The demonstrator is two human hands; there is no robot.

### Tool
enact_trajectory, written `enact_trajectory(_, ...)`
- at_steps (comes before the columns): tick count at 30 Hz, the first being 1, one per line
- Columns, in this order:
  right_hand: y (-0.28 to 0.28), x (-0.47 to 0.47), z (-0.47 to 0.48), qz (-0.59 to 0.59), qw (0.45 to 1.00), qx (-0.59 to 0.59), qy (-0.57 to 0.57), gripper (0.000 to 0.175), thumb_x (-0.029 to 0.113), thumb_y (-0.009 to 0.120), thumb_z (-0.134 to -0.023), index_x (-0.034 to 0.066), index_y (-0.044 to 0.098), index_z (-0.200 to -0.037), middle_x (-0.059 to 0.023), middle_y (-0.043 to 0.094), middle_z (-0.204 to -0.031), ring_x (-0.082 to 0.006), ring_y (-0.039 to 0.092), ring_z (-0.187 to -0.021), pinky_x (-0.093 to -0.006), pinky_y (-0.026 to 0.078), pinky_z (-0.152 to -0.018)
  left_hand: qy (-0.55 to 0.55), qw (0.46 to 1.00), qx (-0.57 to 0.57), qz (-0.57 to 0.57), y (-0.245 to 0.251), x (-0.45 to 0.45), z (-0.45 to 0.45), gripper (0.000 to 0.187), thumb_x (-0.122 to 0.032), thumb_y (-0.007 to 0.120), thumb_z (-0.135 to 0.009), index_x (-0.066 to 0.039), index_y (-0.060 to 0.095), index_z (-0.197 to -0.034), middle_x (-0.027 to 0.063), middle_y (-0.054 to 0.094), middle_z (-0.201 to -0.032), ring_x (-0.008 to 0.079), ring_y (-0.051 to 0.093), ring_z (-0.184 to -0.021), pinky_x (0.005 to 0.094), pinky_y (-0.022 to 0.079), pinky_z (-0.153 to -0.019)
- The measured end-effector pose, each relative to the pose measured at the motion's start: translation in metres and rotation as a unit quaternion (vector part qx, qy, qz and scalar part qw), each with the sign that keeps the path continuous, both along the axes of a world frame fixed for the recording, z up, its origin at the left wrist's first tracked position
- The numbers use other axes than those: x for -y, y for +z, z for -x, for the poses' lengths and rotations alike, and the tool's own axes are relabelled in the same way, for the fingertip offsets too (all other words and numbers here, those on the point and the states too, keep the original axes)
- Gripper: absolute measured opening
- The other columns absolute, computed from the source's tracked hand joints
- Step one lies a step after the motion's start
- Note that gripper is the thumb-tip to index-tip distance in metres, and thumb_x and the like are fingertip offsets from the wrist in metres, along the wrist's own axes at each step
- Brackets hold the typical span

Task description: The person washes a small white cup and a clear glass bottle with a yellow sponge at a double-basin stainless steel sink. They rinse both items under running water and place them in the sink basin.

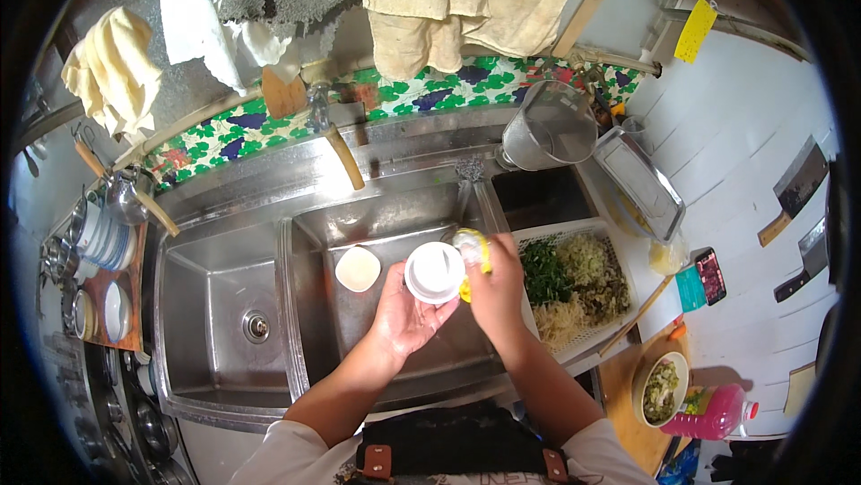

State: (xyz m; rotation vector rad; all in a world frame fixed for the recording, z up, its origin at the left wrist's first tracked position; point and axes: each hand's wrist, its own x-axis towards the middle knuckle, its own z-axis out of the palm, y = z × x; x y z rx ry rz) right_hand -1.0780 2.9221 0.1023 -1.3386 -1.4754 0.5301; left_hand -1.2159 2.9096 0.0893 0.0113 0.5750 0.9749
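My left hand (407, 315) cups a small round white bowl (434, 273) over the middle basin of a stainless-steel sink (417, 344). The bowl's opening faces up towards me. Against its right rim, my right hand (496, 283) grips a yellow and white scrubbing sponge (471, 249), partly blurred and hidden by the fingers. A squarish off-white dish (358, 269) rests on the basin floor, left of my hands. The tap's wooden-looking handle cannot be told from a hanging utensil handle (344, 158) above the basin.
To the left lies a second basin (235, 344) with a drain. A white perforated tray (609, 226) with chopped vegetables stands right. Farther right are a food bowl (639, 391), a bottle of pink liquid (713, 411), and a phone (711, 276). Cleavers (800, 175) hang on the wall.
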Motion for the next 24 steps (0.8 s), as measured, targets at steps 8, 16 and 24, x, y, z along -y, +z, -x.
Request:
enact_trajectory(8,-0.014,0.019,0.021,-0.072,0.953,0.171,0.237,0.043,0.008,0.056,-0.080,0.0123,0.057,-0.123,-0.0074,0.053,-0.129,-0.0294,0.041,-0.127,-0.0478,0.026,-0.108,0.093,0.991,-0.044,-0.087,-0.023,-0.008,0.004,0.048,-0.050,0.036,-0.092,-0.010,0.057,-0.107,0.0080,0.062,-0.100,0.0203,0.060,-0.095,0.0350,0.048,-0.086)
enact_trajectory(16,-0.140,0.062,0.010,0.459,0.671,-0.581,0.015,0.033,0.024,0.053,-0.093,0.0037,0.052,-0.120,-0.0085,0.059,-0.110,-0.0188,0.059,-0.095,-0.0343,0.047,-0.086,-0.220,0.464,-0.807,-0.293,-0.245,0.031,0.107,0.056,-0.036,0.074,-0.070,-0.004,0.053,-0.110,0.0173,0.055,-0.108,0.0309,0.056,-0.098,0.0408,0.046,-0.083)
enact_trajectory(24,-0.178,0.069,-0.017,0.474,0.697,-0.535,-0.049,0.032,0.014,0.053,-0.089,0.0015,0.048,-0.118,-0.0098,0.056,-0.108,-0.0237,0.057,-0.099,-0.0385,0.047,-0.087,-0.396,0.355,-0.791,-0.305,-0.323,0.076,0.115,0.072,-0.037,0.075,-0.069,-0.003,0.042,-0.123,0.0257,0.048,-0.117,0.0393,0.051,-0.105,0.0447,0.043,-0.090)
